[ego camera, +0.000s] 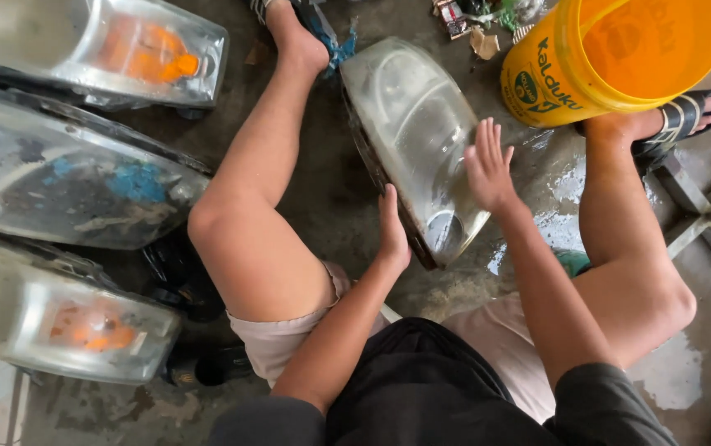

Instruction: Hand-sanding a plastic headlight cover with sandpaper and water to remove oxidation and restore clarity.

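A cloudy, wet car headlight stands tilted on the concrete floor between my knees. My left hand grips its dark near edge and steadies it. My right hand lies flat on the lens with fingers spread; whether anything is under the palm is hidden.
A yellow plastic bucket stands at the far right by my sandalled right foot. Three other headlights lie at the left: one with an orange indicator, one smeared with blue, one nearest. Wet patches mark the floor.
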